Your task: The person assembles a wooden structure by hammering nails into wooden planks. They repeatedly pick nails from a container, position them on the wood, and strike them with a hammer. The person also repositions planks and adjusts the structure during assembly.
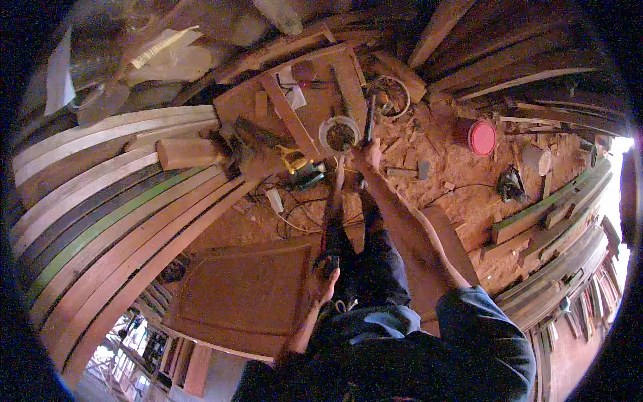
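Observation:
My right arm reaches forward, and my right hand (pixel 366 158) is closed round a long, dark bar-shaped tool (pixel 370 120) that points away from me. Just left of that hand sits a round whitish tub (pixel 324 137) with brownish contents; whether the hand touches it I cannot tell. My left hand (pixel 327 285) is held low by my left thigh, its fingers round a small dark object (pixel 329 265) whose kind I cannot make out. A yellow-handled tool (pixel 293 159) and a dark teal power tool (pixel 310 175) lie left of the tub.
Long boards (pixel 134 221) are stacked at left, with more timber (pixel 556 214) at right. A wooden panel (pixel 241 288) lies at my lower left. A mallet (pixel 420 170), a red-lidded bucket (pixel 481 138) and cables rest on sawdust-covered ground. A wooden frame (pixel 268 84) stands ahead.

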`<state>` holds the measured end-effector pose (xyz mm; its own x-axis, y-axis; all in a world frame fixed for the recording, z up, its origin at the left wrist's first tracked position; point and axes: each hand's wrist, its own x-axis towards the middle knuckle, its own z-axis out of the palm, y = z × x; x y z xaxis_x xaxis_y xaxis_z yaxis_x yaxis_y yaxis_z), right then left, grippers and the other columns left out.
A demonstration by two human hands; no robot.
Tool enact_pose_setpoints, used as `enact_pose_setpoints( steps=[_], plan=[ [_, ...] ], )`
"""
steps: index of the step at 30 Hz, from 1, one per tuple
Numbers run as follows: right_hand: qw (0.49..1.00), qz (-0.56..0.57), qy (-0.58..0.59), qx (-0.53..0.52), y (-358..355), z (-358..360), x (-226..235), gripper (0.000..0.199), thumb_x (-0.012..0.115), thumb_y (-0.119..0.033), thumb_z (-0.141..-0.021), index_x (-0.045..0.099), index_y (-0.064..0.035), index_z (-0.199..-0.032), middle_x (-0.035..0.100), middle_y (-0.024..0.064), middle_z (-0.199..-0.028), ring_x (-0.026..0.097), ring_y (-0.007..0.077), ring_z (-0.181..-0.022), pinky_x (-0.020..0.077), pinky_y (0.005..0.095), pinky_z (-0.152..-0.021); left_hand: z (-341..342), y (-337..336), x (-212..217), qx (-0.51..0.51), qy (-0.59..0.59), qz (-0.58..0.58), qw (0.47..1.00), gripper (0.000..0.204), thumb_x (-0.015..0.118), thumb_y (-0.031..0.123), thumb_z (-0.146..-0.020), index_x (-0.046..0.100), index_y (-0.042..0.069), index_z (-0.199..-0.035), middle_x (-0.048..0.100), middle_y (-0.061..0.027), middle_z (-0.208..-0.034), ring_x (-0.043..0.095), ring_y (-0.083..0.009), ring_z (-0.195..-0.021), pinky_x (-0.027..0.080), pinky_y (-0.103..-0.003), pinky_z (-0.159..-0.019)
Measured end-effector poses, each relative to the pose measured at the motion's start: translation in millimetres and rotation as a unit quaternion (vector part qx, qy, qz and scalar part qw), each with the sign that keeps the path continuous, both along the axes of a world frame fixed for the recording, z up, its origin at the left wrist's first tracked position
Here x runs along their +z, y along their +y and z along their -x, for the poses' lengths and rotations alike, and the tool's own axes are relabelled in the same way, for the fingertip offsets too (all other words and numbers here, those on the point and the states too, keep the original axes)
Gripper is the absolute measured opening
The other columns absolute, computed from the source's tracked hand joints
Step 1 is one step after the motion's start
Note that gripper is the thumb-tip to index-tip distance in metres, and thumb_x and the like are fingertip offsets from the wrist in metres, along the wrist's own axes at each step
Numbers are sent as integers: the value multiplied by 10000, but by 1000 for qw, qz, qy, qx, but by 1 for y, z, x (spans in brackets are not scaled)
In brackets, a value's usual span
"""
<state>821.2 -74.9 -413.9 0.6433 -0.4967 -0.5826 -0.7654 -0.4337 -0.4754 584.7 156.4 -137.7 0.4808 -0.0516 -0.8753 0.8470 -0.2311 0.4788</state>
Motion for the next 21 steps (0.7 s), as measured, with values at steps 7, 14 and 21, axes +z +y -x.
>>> enact_pose_setpoints(
  steps=[7,14,21],
  plan=[
    [994,-67,-90,-19,49,-66,-55,318,777,-221,-789,584,-22,-944,633,98,-736,642,240,-588,518,388,-521,-36,-14,0,-31,-58,-54,996,453,706,226,-902,564,47,-1294,620,-93,-1251,591,-248,-1152,464,-357,-1017],
    [983,-142,-7,-114,50,-96,-64,320,770,-287,-834,612,-16,-899,647,48,-721,620,170,-587,497,355,-524,-58,-12,-72,21,30,-19,999,525,655,344,-942,531,28,-1342,588,-122,-1323,524,-289,-1258,399,-402,-1075],
    [938,-284,-90,-178,-8,41,67,111,696,-136,-874,622,-69,-922,644,16,-777,572,153,-653,483,318,-563,-187,-41,-149,9,-70,-1,997,554,605,407,-954,523,14,-1336,603,-163,-1296,532,-287,-1239,399,-396,-1058]
  ],
)
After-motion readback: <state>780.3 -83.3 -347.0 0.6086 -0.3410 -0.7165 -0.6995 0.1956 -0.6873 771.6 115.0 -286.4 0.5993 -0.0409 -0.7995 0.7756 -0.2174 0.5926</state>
